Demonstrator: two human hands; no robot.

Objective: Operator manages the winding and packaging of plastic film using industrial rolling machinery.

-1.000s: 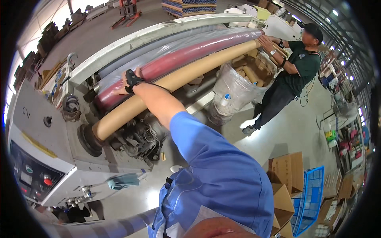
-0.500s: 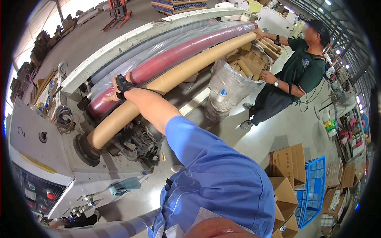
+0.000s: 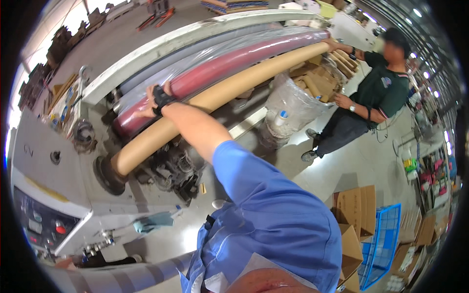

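My right hand (image 3: 155, 101), with a black device strapped at its wrist, rests with spread fingers on a long dark-red roll (image 3: 215, 67) wrapped in clear film. My forearm passes over a thick brown cardboard tube (image 3: 220, 93) lying alongside the roll. The tube's near end meets a dark round flange (image 3: 107, 176) on the machine. At the far end, a co-worker's hand (image 3: 332, 45) touches the tube. The co-worker's other hand (image 3: 343, 100) is beside a bag-lined bin (image 3: 293, 100). I cannot see my left hand.
A white machine beam (image 3: 146, 56) runs behind the rolls. The control panel (image 3: 44, 219) is at lower left, with a teal cloth (image 3: 154, 222) near it. Cardboard boxes (image 3: 354, 210) and a blue plastic crate (image 3: 383, 244) stand at the right. The co-worker (image 3: 371, 93) stands beyond the bin.
The view has shifted slightly, moving the machine right and up in the picture. My right hand stays on the red roll, and the co-worker's hand stays at the tube's far end.
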